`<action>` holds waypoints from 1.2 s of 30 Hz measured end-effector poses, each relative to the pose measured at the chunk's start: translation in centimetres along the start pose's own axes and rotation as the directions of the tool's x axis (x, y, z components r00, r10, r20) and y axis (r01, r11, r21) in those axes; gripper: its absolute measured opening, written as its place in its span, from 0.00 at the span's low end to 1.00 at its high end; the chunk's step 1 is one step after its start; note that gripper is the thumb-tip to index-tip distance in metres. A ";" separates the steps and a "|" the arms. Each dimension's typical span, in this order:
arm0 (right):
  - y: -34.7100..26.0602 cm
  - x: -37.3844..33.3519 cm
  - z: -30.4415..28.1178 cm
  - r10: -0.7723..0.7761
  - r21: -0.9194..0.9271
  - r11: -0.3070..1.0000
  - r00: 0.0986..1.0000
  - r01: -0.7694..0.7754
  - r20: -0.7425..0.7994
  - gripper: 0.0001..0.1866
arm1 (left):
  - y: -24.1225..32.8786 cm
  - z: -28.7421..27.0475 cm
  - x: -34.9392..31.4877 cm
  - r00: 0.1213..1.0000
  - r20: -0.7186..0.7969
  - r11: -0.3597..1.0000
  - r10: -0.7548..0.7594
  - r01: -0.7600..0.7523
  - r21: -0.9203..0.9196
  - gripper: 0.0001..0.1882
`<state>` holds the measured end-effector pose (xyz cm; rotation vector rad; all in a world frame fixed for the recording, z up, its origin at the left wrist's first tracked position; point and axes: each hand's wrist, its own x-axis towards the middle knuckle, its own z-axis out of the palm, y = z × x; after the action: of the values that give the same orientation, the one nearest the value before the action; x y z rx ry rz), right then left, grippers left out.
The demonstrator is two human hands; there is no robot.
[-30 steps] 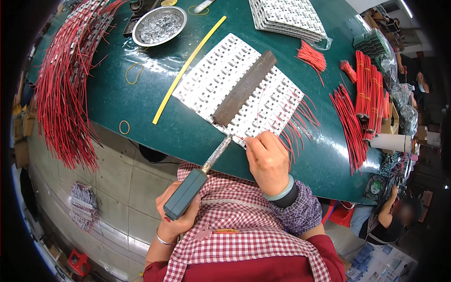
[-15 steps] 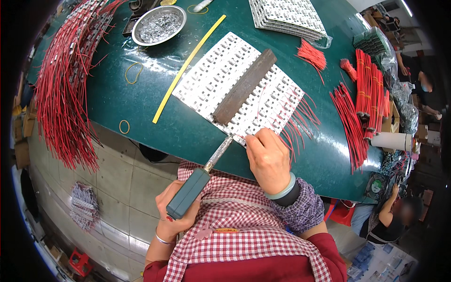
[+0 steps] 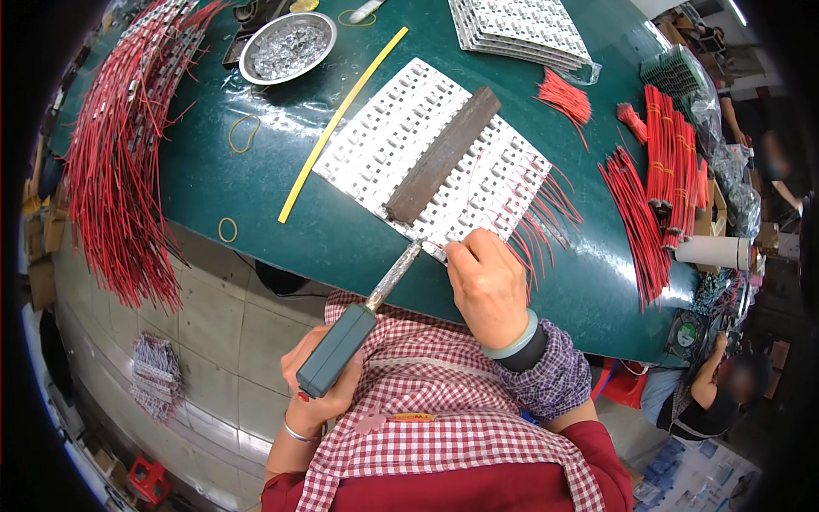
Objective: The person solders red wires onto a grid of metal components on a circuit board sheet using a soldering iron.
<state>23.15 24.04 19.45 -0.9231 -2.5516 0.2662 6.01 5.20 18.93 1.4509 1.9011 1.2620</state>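
My left hand [image 3: 341, 392] is closed around the dark green handle of a soldering iron [image 3: 339, 348]. Its metal shaft points up and right, and the tip is at the lower edge of a white circuit board panel [image 3: 363, 158]. Just right of the tip, my right hand [image 3: 490, 286] pinches a thin red wire [image 3: 437, 247] against the panel's lower corner; the fingers hide most of it. Several red wires [image 3: 546, 218] stick out from the panel's right side. Across the panel lies a dark, worn bar [image 3: 444, 154].
A yellow strip [image 3: 341, 119] lies left of the panel. Farther back are a metal bowl of silvery bits [image 3: 290, 49] and stacked white panels [image 3: 520, 30]. Red wire bundles [image 3: 670, 162] lie right; wired boards [image 3: 119, 171] hang over the left edge. A co-worker [image 3: 712, 397] sits right.
The soldering iron's handle has shifted very slightly left with my left hand. My right hand stays almost in place at the panel's corner.
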 end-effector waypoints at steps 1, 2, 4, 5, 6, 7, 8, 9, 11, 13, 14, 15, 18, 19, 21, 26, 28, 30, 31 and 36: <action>0.0 0.0 0.0 0.000 -0.001 1.000 1.000 0.000 -0.001 0.05 | 0.0 0.2 0.1 1.000 0.000 1.000 0.001 -0.001 0.000 0.12; -0.1 0.0 0.0 0.000 -0.005 1.000 1.000 0.000 0.004 0.05 | 0.1 0.5 0.1 0.999 -0.028 1.000 -0.018 0.017 -0.021 0.12; -0.1 0.0 0.0 0.002 -0.010 1.000 1.000 -0.002 0.007 0.05 | 0.1 0.6 0.2 0.998 -0.055 0.999 -0.036 0.034 -0.042 0.11; 0.0 0.0 0.0 0.003 -0.010 1.000 1.000 -0.003 0.007 0.05 | 0.1 0.5 0.3 0.998 -0.036 0.997 -0.055 0.053 -0.063 0.11; 0.0 0.0 0.1 0.004 -0.009 1.000 1.000 -0.004 0.007 0.05 | 0.1 0.5 0.3 0.997 -0.016 0.994 -0.074 0.072 -0.083 0.10; 0.0 0.0 0.0 0.004 -0.009 1.000 1.000 -0.004 0.007 0.05 | 0.1 0.5 0.4 0.997 -0.016 0.994 -0.074 0.073 -0.083 0.10; 0.0 0.0 0.0 0.006 -0.012 1.000 1.000 -0.005 0.014 0.05 | 0.2 0.5 0.6 0.998 -0.021 0.994 -0.066 0.064 -0.083 0.10; 0.0 0.0 -0.1 0.007 -0.015 1.000 1.000 -0.007 0.021 0.04 | 0.3 0.5 0.7 0.998 -0.025 0.995 -0.058 0.056 -0.083 0.09; -0.1 0.1 0.0 0.007 -0.015 1.000 1.000 -0.007 0.020 0.05 | 0.3 0.4 0.8 0.998 -0.023 0.994 -0.056 0.054 -0.091 0.09; -0.1 0.1 -0.1 0.007 -0.015 1.000 1.000 -0.007 0.019 0.05 | 0.3 0.3 0.8 0.998 -0.021 0.994 -0.055 0.053 -0.098 0.09; -0.1 0.2 -0.1 0.003 -0.018 1.000 1.000 -0.002 0.020 0.05 | 0.1 0.2 0.6 0.999 -0.025 0.995 -0.048 0.045 -0.089 0.09; -0.1 0.2 -0.1 -0.002 -0.021 1.000 1.000 0.002 0.021 0.05 | 0.0 0.1 0.4 0.999 -0.028 0.996 -0.040 0.038 -0.080 0.09; -0.1 0.1 -0.1 -0.001 -0.020 1.000 1.000 0.001 0.026 0.05 | -0.2 -0.2 -0.4 0.998 -0.063 0.997 -0.032 0.027 -0.067 0.10; 0.0 0.1 -0.1 -0.001 -0.020 1.000 1.000 0.001 0.026 0.05 | -0.4 -0.3 -0.9 0.998 -0.063 0.997 -0.031 0.027 -0.067 0.10; -0.1 0.1 -0.2 0.004 -0.020 1.000 0.999 -0.004 0.034 0.05 | -0.8 -0.3 -1.7 0.991 -0.011 0.988 -0.130 0.128 -0.089 0.12; 0.0 -0.1 -0.4 0.026 -0.015 1.000 0.998 -0.026 0.052 0.07 | -0.9 -0.1 -1.9 0.986 -0.005 0.979 -0.167 0.166 -0.120 0.13; 0.1 -0.4 -0.7 0.028 -0.012 1.000 0.998 -0.027 0.055 0.08 | -1.0 0.0 -2.1 0.982 -0.009 0.973 -0.189 0.186 -0.137 0.13; 0.2 -1.1 -1.9 0.098 0.060 0.993 0.994 -0.101 0.047 0.11 | -1.1 -0.2 -2.3 0.978 -0.006 0.970 -0.210 0.208 -0.124 0.13; 0.4 -1.4 -2.9 0.123 0.062 0.990 0.991 -0.126 0.052 0.14 | -1.3 -0.2 -2.7 0.977 -0.010 0.970 -0.212 0.209 -0.125 0.13; 0.1 -1.9 -5.1 0.220 0.095 0.973 0.965 -0.208 -0.142 0.12 | -2.1 0.1 -3.7 0.927 -0.029 0.904 -0.373 0.357 -0.234 0.14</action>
<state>26.78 23.11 23.39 -1.1451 -2.2877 0.3438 6.28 1.78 16.46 0.8919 1.8921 1.3075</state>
